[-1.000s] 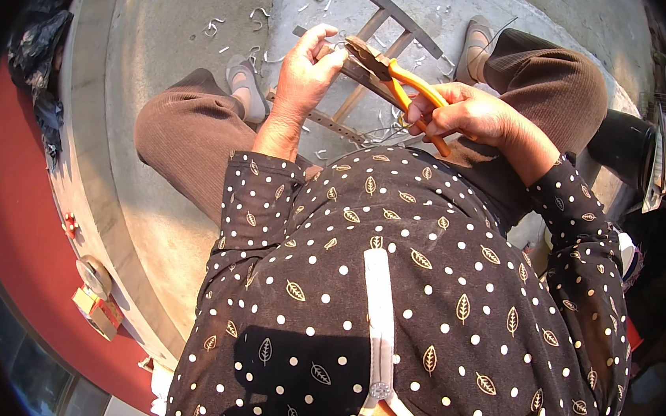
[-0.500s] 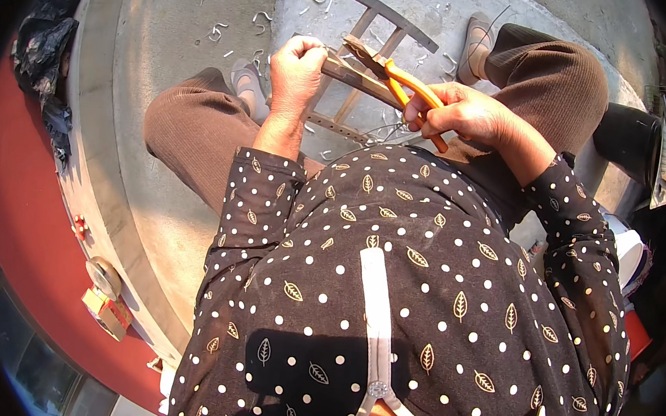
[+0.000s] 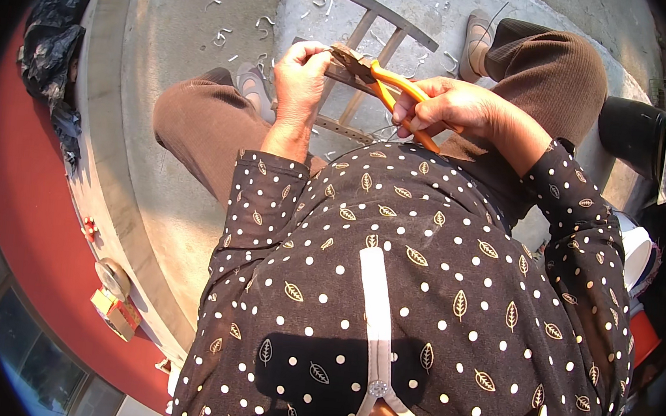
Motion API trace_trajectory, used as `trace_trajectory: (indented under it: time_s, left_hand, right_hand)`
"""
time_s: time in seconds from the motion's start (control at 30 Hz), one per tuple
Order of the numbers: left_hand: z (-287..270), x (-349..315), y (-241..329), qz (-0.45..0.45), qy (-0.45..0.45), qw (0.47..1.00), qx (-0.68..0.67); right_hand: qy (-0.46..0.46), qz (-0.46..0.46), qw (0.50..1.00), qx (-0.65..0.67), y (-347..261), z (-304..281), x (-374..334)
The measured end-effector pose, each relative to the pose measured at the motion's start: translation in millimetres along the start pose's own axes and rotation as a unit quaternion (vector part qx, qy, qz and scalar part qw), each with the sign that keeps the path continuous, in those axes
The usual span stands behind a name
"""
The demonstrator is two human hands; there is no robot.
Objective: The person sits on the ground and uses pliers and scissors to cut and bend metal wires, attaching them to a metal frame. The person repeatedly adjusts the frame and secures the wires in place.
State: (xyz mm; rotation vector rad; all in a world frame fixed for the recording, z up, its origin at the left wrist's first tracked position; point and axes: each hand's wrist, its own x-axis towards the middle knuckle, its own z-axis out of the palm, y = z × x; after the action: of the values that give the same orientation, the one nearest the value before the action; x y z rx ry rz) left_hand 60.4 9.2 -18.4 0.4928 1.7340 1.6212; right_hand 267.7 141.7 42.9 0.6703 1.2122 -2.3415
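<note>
Right hand [image 3: 435, 110] grips orange-handled pliers [image 3: 370, 70], long axis slanting far left, nose just beside left hand [image 3: 298, 78], whose hold cannot be told.

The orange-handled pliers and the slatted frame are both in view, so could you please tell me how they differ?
Colour: the orange-handled pliers have a dark metal head, while the slatted frame is grey and brown.
Size: the pliers look smaller than the frame.
Pose: the pliers are gripped in the right hand, while the frame sits beyond them, between the feet.
Both have long, slim parts.
</note>
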Motion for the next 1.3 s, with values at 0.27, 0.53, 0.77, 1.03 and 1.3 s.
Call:
trace_trajectory:
  time_s: [0.27,0.53,0.77,1.03,1.3]
  left_hand:
    - [-2.4,0.0,-5.3,0.032,-0.013,0.999,0.030]
    - [3.1,0.1,-10.8,0.086,0.009,0.991,0.103]
    - [-0.9,-0.1,-7.4,0.080,0.001,0.991,0.109]
    - [6.3,-7.3,16.0,0.095,-0.047,0.969,0.223]
    - [2.0,-10.2,21.7,0.094,-0.043,0.965,0.242]
  right_hand:
    - [-0.045,0.037,0.996,0.060,-5.7,-7.8,1.8]
    - [-0.039,0.034,0.997,0.051,-15.3,-5.1,7.1]
    - [-0.011,0.000,0.993,0.118,-9.7,7.1,11.7]
    - [-0.028,-0.031,0.987,0.158,-0.4,-0.5,1.0]
    - [-0.065,-0.007,0.983,0.173,-4.8,9.4,3.7]
